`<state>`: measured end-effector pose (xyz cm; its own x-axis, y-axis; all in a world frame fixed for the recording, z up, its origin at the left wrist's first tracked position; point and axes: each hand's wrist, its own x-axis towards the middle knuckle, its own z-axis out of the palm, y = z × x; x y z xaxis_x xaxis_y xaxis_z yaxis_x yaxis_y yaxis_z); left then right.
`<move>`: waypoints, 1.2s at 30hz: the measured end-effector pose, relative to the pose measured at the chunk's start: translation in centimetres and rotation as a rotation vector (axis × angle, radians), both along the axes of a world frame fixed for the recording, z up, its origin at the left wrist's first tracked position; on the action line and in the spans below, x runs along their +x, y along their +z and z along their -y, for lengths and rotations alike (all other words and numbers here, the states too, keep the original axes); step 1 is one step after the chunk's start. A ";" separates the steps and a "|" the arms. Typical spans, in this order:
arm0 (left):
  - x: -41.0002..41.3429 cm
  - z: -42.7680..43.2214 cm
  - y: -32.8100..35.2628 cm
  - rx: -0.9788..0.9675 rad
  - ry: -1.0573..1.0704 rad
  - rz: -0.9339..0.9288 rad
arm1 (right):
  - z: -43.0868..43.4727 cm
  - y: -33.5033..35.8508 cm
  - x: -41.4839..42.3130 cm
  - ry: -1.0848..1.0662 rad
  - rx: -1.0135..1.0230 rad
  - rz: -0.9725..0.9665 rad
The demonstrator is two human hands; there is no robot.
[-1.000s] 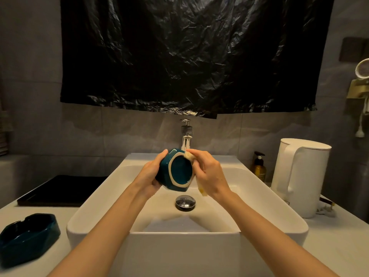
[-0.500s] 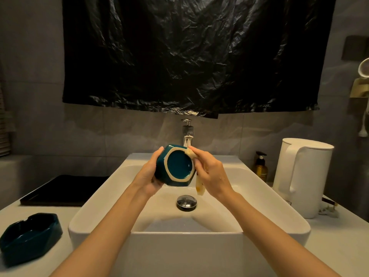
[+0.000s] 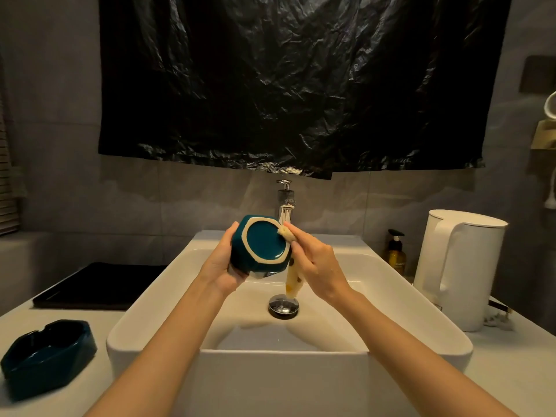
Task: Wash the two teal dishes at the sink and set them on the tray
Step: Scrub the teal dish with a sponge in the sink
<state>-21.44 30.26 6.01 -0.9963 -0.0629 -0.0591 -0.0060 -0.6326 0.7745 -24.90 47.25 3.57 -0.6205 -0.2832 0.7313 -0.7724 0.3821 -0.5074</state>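
Observation:
Over the white sink [image 3: 168, 266] my left hand [image 3: 221, 264] grips a teal faceted dish [image 3: 261, 245], its unglazed-rimmed base turned toward me. My right hand [image 3: 316, 261] pinches a pale yellow spotted cloth [image 3: 293, 279] against the dish's upper right edge; the cloth's tail hangs down toward the drain [image 3: 283, 306]. A second teal dish [image 3: 48, 356] sits upright on the counter at the lower left. The black tray [image 3: 96, 285] lies on the counter left of the sink.
A chrome tap [image 3: 285, 203] stands behind the held dish. A white kettle [image 3: 460, 266] and an amber pump bottle [image 3: 395, 254] stand on the counter to the right. Black plastic sheeting [image 3: 301, 85] hangs on the wall above.
The dish has turned in my left hand so its base faces me more squarely and has risen slightly. My right hand moved the cloth up to the dish's upper right edge.

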 end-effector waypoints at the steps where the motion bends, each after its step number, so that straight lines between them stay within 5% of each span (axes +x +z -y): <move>1: 0.0 0.0 0.0 0.023 0.001 0.006 | -0.1 -0.1 0.1 0.001 0.028 0.002; 8: -0.4 0.8 0.0 0.217 0.027 0.039 | 0.4 -0.8 0.3 0.034 0.282 0.006; 15: -0.5 1.2 0.0 0.328 0.107 0.055 | 0.9 -1.3 0.5 0.016 0.505 -0.205; 25: -1.0 1.1 -0.7 0.179 0.056 0.130 | 1.9 -1.0 0.7 -0.068 0.630 -0.551; 32: -1.3 -0.1 -0.7 -0.066 0.065 0.079 | 1.1 -0.9 0.5 0.034 0.469 -0.316; 36: -0.9 -0.5 -0.4 -0.107 0.074 0.024 | 0.7 -0.9 -0.3 -0.124 0.336 -0.228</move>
<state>-22.33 30.73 5.57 -0.9870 -0.1437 -0.0717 0.0187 -0.5461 0.8375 -25.17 46.55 2.65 -0.4980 -0.4626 0.7335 -0.7881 0.5943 -0.1602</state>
